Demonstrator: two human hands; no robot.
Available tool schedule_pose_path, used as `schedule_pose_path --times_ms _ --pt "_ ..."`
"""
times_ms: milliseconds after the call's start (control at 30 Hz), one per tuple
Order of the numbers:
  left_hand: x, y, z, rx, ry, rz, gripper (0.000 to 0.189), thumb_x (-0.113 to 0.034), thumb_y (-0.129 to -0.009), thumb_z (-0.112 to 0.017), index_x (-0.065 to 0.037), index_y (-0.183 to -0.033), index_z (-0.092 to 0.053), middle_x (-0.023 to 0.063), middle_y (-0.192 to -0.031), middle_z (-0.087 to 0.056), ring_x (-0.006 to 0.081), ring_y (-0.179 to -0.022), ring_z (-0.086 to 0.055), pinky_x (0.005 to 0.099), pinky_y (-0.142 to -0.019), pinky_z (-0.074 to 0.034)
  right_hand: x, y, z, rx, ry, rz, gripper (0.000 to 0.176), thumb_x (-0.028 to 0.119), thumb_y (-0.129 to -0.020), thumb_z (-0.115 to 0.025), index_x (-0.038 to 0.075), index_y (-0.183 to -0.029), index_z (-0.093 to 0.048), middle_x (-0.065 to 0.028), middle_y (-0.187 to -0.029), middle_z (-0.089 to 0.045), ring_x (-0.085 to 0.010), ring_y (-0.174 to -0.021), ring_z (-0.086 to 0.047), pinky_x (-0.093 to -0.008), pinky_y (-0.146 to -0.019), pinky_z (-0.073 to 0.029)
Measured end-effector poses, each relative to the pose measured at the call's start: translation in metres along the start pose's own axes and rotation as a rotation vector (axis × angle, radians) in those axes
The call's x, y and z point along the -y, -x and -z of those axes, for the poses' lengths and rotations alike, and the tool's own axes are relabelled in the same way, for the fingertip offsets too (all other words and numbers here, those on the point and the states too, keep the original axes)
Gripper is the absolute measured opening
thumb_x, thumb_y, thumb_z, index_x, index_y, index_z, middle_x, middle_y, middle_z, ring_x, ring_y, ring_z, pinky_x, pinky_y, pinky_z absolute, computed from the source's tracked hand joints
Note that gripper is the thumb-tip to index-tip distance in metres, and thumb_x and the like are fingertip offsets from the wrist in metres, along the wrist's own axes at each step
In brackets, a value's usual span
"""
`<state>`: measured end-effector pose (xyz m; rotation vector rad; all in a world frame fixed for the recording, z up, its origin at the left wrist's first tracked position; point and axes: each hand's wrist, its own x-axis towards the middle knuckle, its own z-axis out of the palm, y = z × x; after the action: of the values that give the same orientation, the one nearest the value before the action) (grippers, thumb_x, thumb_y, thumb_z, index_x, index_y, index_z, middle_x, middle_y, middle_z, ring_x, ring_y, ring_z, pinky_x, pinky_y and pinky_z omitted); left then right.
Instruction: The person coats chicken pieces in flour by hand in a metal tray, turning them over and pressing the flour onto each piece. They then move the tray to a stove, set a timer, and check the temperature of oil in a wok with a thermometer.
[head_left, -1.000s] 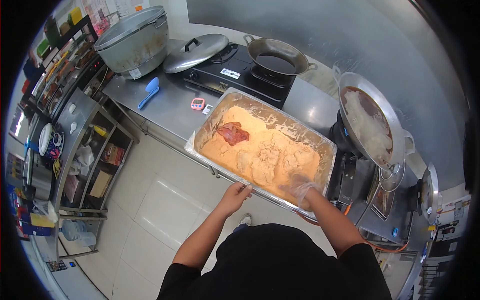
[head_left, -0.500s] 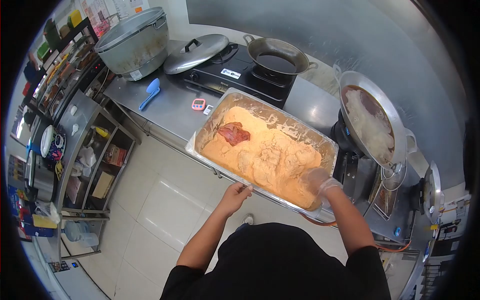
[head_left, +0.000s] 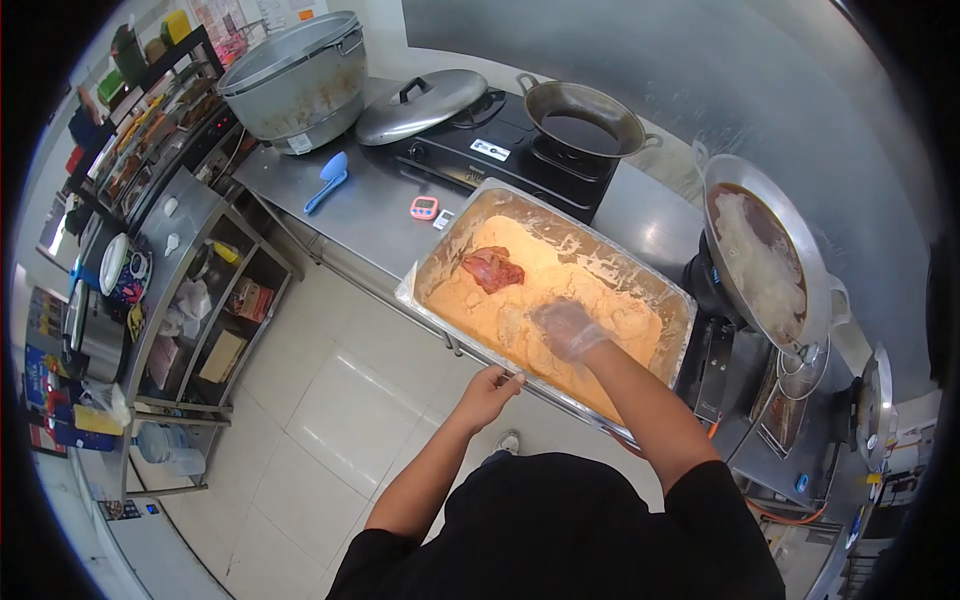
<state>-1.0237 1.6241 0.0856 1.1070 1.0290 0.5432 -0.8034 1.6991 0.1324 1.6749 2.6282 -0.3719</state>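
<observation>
A deep metal tray (head_left: 672, 285) of orange-tinted flour (head_left: 465, 300) lies at the counter's front edge. Raw red meat (head_left: 492, 270) rests on the flour towards the left, with flour-covered lumps (head_left: 625, 318) to the right. My right hand (head_left: 568, 328), in a clear plastic glove, is down in the middle of the flour; its fingertips and anything under them are hidden. Bare, my left hand (head_left: 488, 396) is closed at the tray's near edge, its fingers partly hidden from view.
A wok of bubbling oil (head_left: 755, 260) stands right of the tray. Behind are a smaller pan (head_left: 580, 120) on a black stove, a metal lid (head_left: 425, 105) and a large pot (head_left: 295, 90). A blue scoop (head_left: 328, 183) and pink timer (head_left: 424, 208) lie on the counter.
My right hand has moved left through the flour, from the tray's right end to its middle. My left hand stays at the near edge. The whole view has shifted slightly.
</observation>
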Motion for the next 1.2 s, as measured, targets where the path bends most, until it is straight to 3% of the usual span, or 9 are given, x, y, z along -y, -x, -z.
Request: schedule_pose_path --times_ms 167,267,367,467,567,767,867,967,1200 --pt "-0.009 0.005 -0.005 -0.042 0.052 -0.076 0.031 -0.03 -0.094 -0.067 0.0 -0.095 -0.065 0.0038 -0.084 -0.064 0.0109 -0.077 -0.056 0.0272 -0.069 -0.046 -0.003 -0.019 0.009 0.213 0.095 0.088 0.024 0.009 -0.079 -0.057 0.008 -0.099 -0.07 -0.0145 -0.096 -0.069 -0.0339 -0.095 -0.066 -0.0419 -0.088 -0.05" --pt "-0.003 0.002 -0.002 0.003 0.022 -0.07 0.033 -0.034 -0.095 -0.065 -0.002 -0.105 -0.064 0.0039 -0.09 -0.066 0.0117 -0.083 -0.059 0.0274 -0.074 -0.047 0.005 -0.017 0.035 0.373 0.347 0.162 0.019 0.01 -0.08 -0.059 0.006 -0.096 -0.07 -0.0155 -0.094 -0.07 -0.0308 -0.093 -0.067 -0.0397 -0.082 -0.053" --pt "-0.004 0.003 -0.002 -0.006 0.041 -0.048 0.033 -0.034 -0.095 -0.066 -0.002 -0.105 -0.064 0.0036 -0.089 -0.065 0.0115 -0.082 -0.058 0.0272 -0.073 -0.046 -0.01 0.0 0.025 0.192 0.393 0.137 0.017 0.012 -0.082 -0.059 0.005 -0.094 -0.069 -0.0162 -0.093 -0.07 -0.0282 -0.092 -0.069 -0.0379 -0.078 -0.055" --pt "-0.007 0.003 -0.003 -0.029 0.034 -0.058 0.032 -0.031 -0.093 -0.068 0.001 -0.096 -0.065 0.0035 -0.082 -0.064 0.0102 -0.075 -0.055 0.027 -0.068 -0.045 -0.011 0.023 0.043 0.278 0.409 0.092 0.017 0.01 -0.088 -0.053 0.003 -0.095 -0.067 -0.0149 -0.088 -0.07 -0.0294 -0.086 -0.07 -0.0413 -0.071 -0.055" --pt "-0.003 0.0 -0.002 -0.021 0.036 -0.072 0.033 -0.032 -0.093 -0.068 0.001 -0.095 -0.066 0.0035 -0.081 -0.063 0.0098 -0.074 -0.054 0.0269 -0.067 -0.045 -0.02 0.04 0.027 0.069 0.341 0.144 0.014 0.013 -0.089 -0.053 0.005 -0.09 -0.064 -0.0133 -0.082 -0.069 -0.0296 -0.077 -0.069 -0.0414 -0.064 -0.053" --pt "0.007 -0.004 0.002 -0.01 -0.011 -0.052 0.03 -0.031 -0.093 -0.068 -0.001 -0.096 -0.063 0.0045 -0.084 -0.065 0.0111 -0.077 -0.057 0.0264 -0.071 -0.046 -0.003 0.06 0.05 -0.088 0.209 0.082 0.007 0.014 -0.082 -0.058 0.009 -0.085 -0.061 -0.0097 -0.082 -0.063 -0.0268 -0.085 -0.063 -0.0411 -0.072 -0.046" --pt "-0.002 0.001 -0.002 -0.032 0.056 -0.115 0.032 -0.03 -0.093 -0.068 0.002 -0.094 -0.066 0.0038 -0.08 -0.064 0.0098 -0.074 -0.054 0.0273 -0.067 -0.045 0.01 0.083 0.078 -0.185 0.188 -0.096 0.013 0.018 -0.076 -0.064 0.012 -0.087 -0.061 -0.0073 -0.086 -0.06 -0.0258 -0.089 -0.06 -0.0408 -0.077 -0.042" --pt "-0.007 0.003 -0.002 -0.024 0.044 -0.091 0.031 -0.029 -0.093 -0.068 0.002 -0.094 -0.066 0.0035 -0.081 -0.064 0.0097 -0.074 -0.055 0.0274 -0.067 -0.046 0.005 0.096 0.065 -0.332 0.322 -0.085 0.025 0.02 -0.069 -0.07 0.013 -0.091 -0.061 -0.0063 -0.087 -0.06 -0.0266 -0.088 -0.06 -0.0415 -0.076 -0.042" --pt "-0.007 0.001 -0.001 -0.012 0.03 -0.06 0.032 -0.03 -0.092 -0.069 0.002 -0.098 -0.066 0.0032 -0.083 -0.065 0.0099 -0.076 -0.055 0.0271 -0.068 -0.045 -0.013 0.119 0.057 -0.377 0.286 -0.186 0.036 0.027 -0.064 -0.075 0.012 -0.094 -0.061 -0.0071 -0.089 -0.059 -0.0272 -0.091 -0.059 -0.0435 -0.078 -0.041"
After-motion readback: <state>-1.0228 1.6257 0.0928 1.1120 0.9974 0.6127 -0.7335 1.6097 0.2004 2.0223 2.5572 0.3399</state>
